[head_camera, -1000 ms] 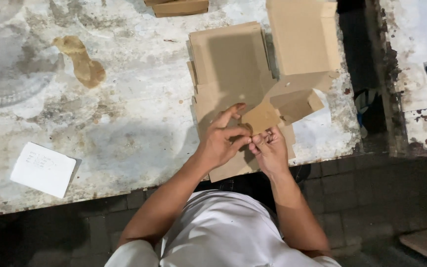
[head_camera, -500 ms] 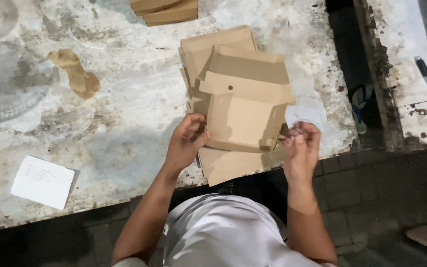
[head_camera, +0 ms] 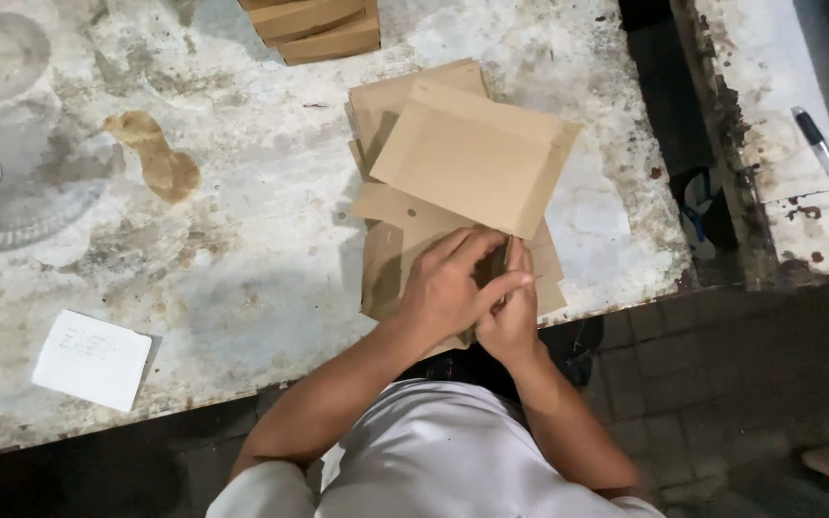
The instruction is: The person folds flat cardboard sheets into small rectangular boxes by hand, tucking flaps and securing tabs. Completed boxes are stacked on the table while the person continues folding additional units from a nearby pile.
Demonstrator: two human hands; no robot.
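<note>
Pressing down on the near edge of a half-folded brown cardboard box, the left hand and the right hand are held close together, fingers overlapping, clamped on a flap of the box where it lies on a stack of flat cardboard blanks. Exactly which flap is pinched is hidden under the fingers.

The stack is taken as the landmark. It overhangs the near edge of the stained worktable, so it is judged that a hard push toward the body could slide the blanks, and the box with them, off the edge. The raised panel of the box stands tilted over the far part of the stack; if the flap is forced at an angle, a crooked crease or a torn tab is likely. Fingers crowded on one small flap could also be nipped as it is tucked in.

Beyond the stack, at the far edge of the table, finished boxes are piled, well apart from the hands. Far to the left of the stack lies a white paper slip, and nearer, also to its left, a brown stain. Right of the stack, across a dark gap, a pen rests on a second surface. Nothing stands between the hands and the box.
</note>
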